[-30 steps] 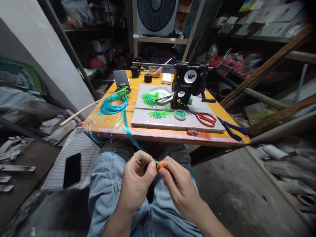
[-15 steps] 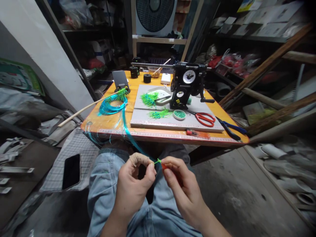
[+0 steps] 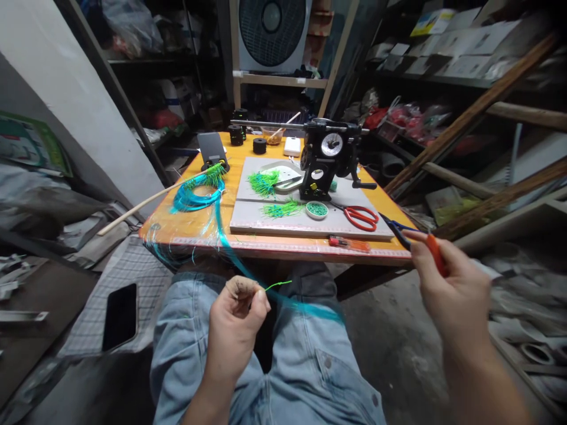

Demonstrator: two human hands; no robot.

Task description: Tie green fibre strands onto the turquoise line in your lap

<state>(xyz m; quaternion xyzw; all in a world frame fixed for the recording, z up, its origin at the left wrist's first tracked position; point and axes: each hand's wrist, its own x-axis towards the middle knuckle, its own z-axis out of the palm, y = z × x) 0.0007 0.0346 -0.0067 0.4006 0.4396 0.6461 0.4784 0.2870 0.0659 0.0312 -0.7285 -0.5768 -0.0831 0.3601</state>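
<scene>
My left hand (image 3: 237, 316), its index finger wrapped in tan tape, pinches a short bright green strand (image 3: 279, 283) above my lap. The strand's free end points right and seems to have a small knot. My right hand (image 3: 452, 283) is out at the right, beyond the table's front corner and blurred. Its fingers are closed around a small orange object (image 3: 436, 254) whose kind I cannot make out. Just left of it lie dark-tipped pliers with blue handles (image 3: 403, 230). A teal bundle of line (image 3: 234, 254) trails from a coil (image 3: 195, 195) down across my lap.
On the table (image 3: 155, 227) are a board (image 3: 248, 221), green bristly strands (image 3: 263, 183), a bead dish (image 3: 317, 211), red-handled scissors (image 3: 361, 218), an orange cutter (image 3: 349, 243) and a black cranked machine (image 3: 325, 159). A phone (image 3: 120, 317) lies at left. A stick (image 3: 137, 208) overhangs the table.
My right hand has moved away from my left, far to the right, with the orange object. The green strand stays in my left hand. The teal line's end now shows over my right thigh.
</scene>
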